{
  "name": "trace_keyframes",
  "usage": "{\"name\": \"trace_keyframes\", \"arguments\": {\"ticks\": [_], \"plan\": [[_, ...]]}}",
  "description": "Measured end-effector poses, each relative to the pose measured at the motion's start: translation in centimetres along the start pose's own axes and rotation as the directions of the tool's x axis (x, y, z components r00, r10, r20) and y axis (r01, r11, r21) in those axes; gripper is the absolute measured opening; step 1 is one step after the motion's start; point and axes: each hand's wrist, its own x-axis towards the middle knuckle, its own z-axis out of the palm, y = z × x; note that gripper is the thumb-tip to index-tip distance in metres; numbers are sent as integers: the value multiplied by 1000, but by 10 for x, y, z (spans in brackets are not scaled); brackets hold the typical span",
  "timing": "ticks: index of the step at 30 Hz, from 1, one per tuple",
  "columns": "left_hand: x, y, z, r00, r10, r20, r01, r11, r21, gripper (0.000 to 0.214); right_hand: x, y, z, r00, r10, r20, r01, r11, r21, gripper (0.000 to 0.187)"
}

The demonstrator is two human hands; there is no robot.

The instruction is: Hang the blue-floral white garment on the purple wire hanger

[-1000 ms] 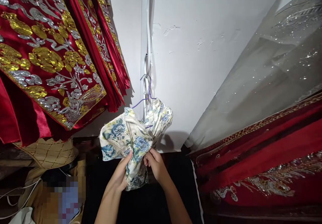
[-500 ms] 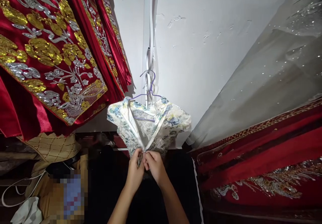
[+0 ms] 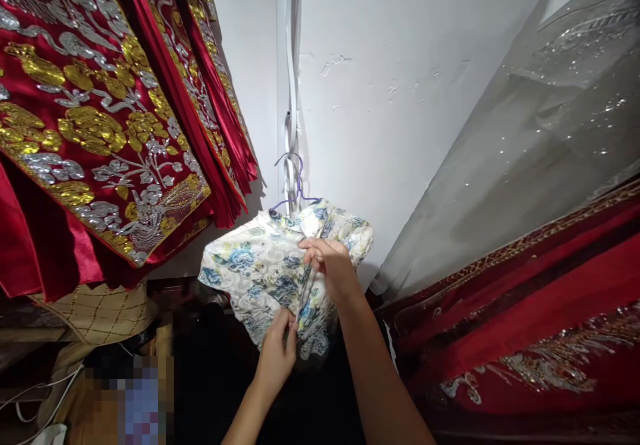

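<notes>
A short-sleeved garment (image 3: 250,258) with blue and yellow flowers on white hangs from a thin purple hanger (image 3: 299,185). Its length below is lost in the dark. My left hand (image 3: 280,345) pinches the cloth low on the front, beside the zipper line. Higher up, near the collar, my right hand (image 3: 327,258) has its fingers pinched at the top of the zipper line; the pull itself is hidden by the fingers. Between my two hands the front edges lie together.
The hanger hooks onto a white strap (image 3: 291,78) against the pale wall (image 3: 370,131). Red robes with gold and silver sequins (image 3: 95,128) hang at left. Sheer glittering fabric (image 3: 480,165) and red embroidered cloth (image 3: 525,285) fill the right. A wooden chair-like piece (image 3: 165,338) stands lower left.
My right hand has moved up from beside my left hand to near the collar, and the open V of the front has closed. The left hand stays low on the garment.
</notes>
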Motion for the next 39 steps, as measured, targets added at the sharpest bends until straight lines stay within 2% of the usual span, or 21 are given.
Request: {"name": "trace_keyframes", "arguments": {"ticks": [3, 5, 7, 9, 11, 14, 17, 20, 22, 23, 25, 26, 27, 28, 29, 30, 31, 33, 34, 36, 39], "plan": [[1, -17, -5, 1000, 1, 5, -1, 999, 43, 24, -4, -16, 19, 996, -81, -45, 84, 993, 84, 26], [7, -14, -14, 1000, 14, -10, -14, 999, 40, 21, -11, -13, 26, 994, -111, -23, 112, 992, 49, 27], [22, 6, -29, 998, 46, -51, -46, 999, 10, 17, -18, -10, 28, 990, -137, 21, 137, 991, -6, 28], [45, 39, -47, 985, 105, -135, -109, 994, -23, 27, -20, -11, 29, 985, -166, 56, 169, 984, -61, 29], [72, 75, -65, 942, 216, -257, -225, 974, -5, 39, -20, -17, 29, 974, -208, 94, 219, 967, -129, 27], [108, 110, -82, 863, 441, -247, -415, 897, 152, 26, -16, -20, 30, 947, -293, 132, 316, 925, -209, 24], [121, 117, -83, 814, 557, -162, -497, 814, 301, 13, -6, 0, 27, 920, -390, 27, 380, 877, -294, 26], [118, 112, -81, 779, 568, -264, -468, 808, 357, 10, 3, 36, 20, 910, -410, -61, 357, 850, -387, 30], [117, 108, -92, 716, 507, -480, -392, 861, 325, 10, 3, 58, 14, 936, -350, -50, 306, 873, -379, 30], [118, 105, -102, 662, 444, -604, -357, 895, 267, 11, 0, 66, 12, 946, -322, -40, 287, 886, -364, 30], [121, 92, -126, 558, 214, -802, -336, 942, 18, 12, -11, 77, 8, 951, -309, -30, 281, 897, -342, 30], [122, 82, -138, 540, 40, -841, -343, 923, -176, 10, -20, 81, 8, 949, -315, -22, 290, 898, -331, 30], [121, 69, -147, 562, -163, -811, -341, 848, -407, 9, -29, 83, 9, 947, -320, -10, 300, 900, -315, 30], [118, 55, -152, 613, -365, -701, -296, 717, -632, 12, -38, 86, 11, 949, -315, 7, 304, 907, -292, 30], [113, 39, -153, 656, -527, -540, -217, 553, -804, 15, -45, 88, 13, 954, -297, 28, 294, 919, -263, 30], [106, 23, -149, 665, -639, -386, -139, 402, -905, 18, -52, 91, 15, 962, -268, 46, 271, 934, -231, 29], [98, 8, -140, 657, -694, -294, -110, 297, -949, 20, -57, 94, 16, 971, -233, 58, 240, 950, -199, 28], [81, -18, -114, 656, -738, -158, -19, 193, -981, 21, -61, 98, 14, 982, -171, 81, 182, 971, -155, 26], [74, -28, -99, 643, -758, -110, 56, 190, -980, 19, -61, 98, 10, 984, -142, 108, 158, 975, -154, 26], [65, -40, -75, 637, -763, -112, 175, 284, -943, 7, -59, 97, -3, 976, -80, 202, 123, 969, -213, 27], [64, -33, -59, 733, -654, -187, 206, 476, -855, 22, -55, 93, -28, 929, 113, 352, 39, 917, -397, 31]]}}
